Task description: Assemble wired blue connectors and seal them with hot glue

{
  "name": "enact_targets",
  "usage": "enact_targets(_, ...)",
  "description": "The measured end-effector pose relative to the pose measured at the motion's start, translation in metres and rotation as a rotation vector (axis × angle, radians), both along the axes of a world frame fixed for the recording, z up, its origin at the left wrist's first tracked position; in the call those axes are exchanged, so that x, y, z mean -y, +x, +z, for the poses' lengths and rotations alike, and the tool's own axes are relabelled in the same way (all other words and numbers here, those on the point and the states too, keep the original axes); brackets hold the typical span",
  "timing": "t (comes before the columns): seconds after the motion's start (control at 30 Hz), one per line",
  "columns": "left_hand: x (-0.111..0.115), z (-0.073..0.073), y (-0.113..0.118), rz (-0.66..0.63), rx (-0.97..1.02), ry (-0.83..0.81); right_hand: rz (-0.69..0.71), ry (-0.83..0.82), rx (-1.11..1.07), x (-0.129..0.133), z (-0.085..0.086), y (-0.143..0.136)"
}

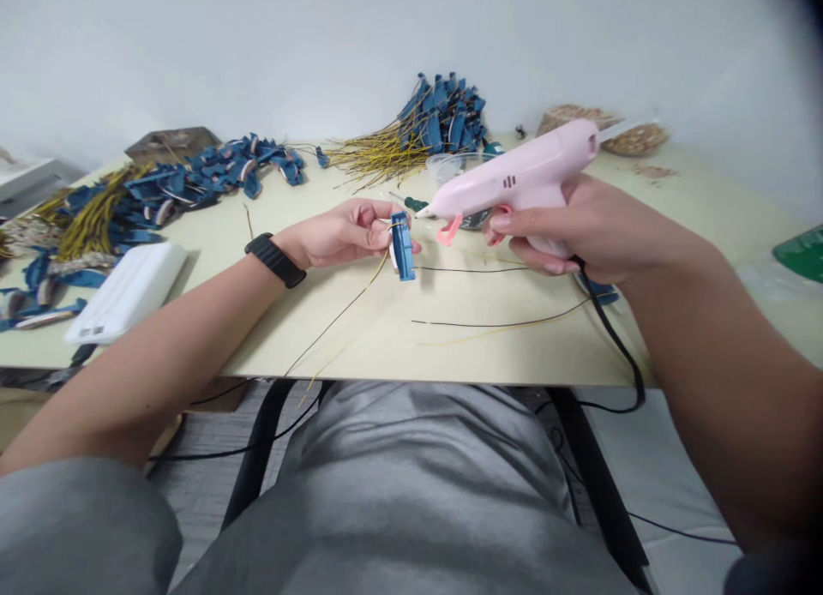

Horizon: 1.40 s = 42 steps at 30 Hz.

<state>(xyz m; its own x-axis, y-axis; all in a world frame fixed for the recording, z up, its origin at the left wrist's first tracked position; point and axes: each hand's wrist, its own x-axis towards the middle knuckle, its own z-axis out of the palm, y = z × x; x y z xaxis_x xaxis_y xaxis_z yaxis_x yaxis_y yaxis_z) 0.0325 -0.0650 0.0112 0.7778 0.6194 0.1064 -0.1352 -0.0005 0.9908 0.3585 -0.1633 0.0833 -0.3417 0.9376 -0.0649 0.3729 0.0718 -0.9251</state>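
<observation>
The small blue piece (pixel 403 245) on its thin yellow wire (pixel 340 310) hangs just below the left hand's (pixel 344 232) fingertips, which pinch its upper end. Just to its right, the pink glue gun's (pixel 524 179) nozzle nearly touches the piece; the right hand (pixel 579 226) wraps the gun's grip, a finger by the trigger.

Craft workshop; worktable (pixel 450 338) heaped with blue wired pieces (pixel 443 115); glue gun (pixel 527 179).
</observation>
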Motion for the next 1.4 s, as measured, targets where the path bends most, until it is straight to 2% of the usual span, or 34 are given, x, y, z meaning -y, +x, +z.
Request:
enact_targets(0.2,-0.003,-0.003,-0.010,0.013,-0.044,-0.063,-0.043,-0.004,-0.097,0.003,0.003,0.003)
enact_targets(0.47,-0.010,-0.008,-0.024,-0.225,-0.065,-0.090,-0.079,-0.022,-0.183,0.006,0.008,-0.005)
enact_targets(0.73,-0.004,-0.004,-0.022,-0.145,-0.199,-0.054,-0.062,-0.009,-0.181,0.004,0.007,-0.001)
enact_targets(0.9,-0.003,-0.001,-0.023,-0.265,-0.170,-0.081,-0.060,-0.001,-0.164,0.001,0.004,-0.001)
enact_targets(1.23,-0.005,0.001,-0.027,-0.256,-0.229,-0.048,-0.126,0.045,-0.271,-0.003,-0.001,-0.002)
enact_targets(1.4,-0.007,0.000,-0.025,-0.357,-0.186,-0.095,-0.151,0.074,-0.230,-0.004,0.000,-0.001)
